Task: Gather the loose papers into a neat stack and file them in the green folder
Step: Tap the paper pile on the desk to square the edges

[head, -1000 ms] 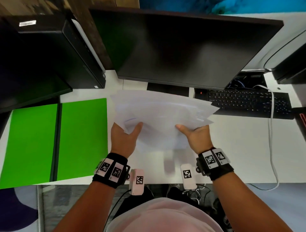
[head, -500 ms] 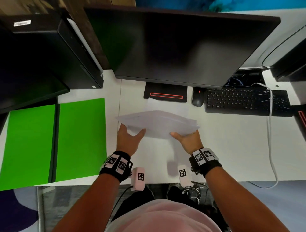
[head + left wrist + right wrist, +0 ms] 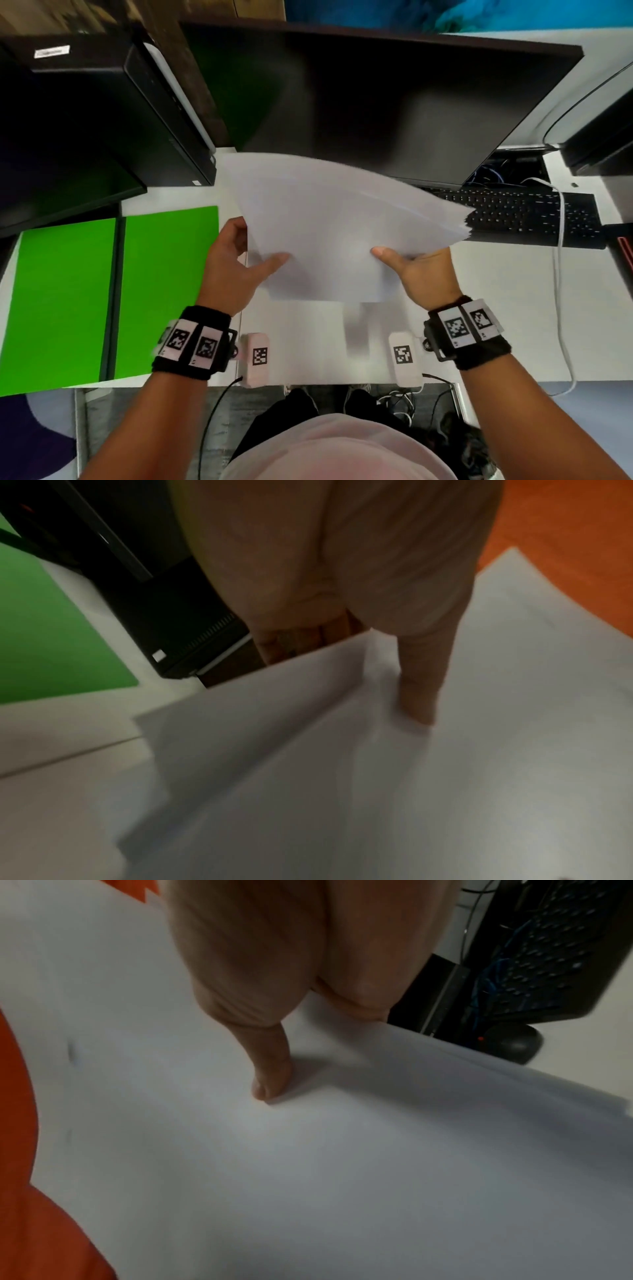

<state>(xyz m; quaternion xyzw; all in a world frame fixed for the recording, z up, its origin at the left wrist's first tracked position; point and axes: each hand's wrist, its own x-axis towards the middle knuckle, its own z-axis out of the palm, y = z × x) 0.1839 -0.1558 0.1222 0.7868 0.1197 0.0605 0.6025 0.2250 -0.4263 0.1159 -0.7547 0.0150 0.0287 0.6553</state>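
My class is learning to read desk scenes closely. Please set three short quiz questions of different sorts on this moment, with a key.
1. True or false: the papers lie inside the green folder.
2. The left hand and right hand hold the papers: A from below only, B thumbs on top, C by one corner.
3. Fill in: the folder lies open to the person's ____.

Key: 1 false; 2 B; 3 left.
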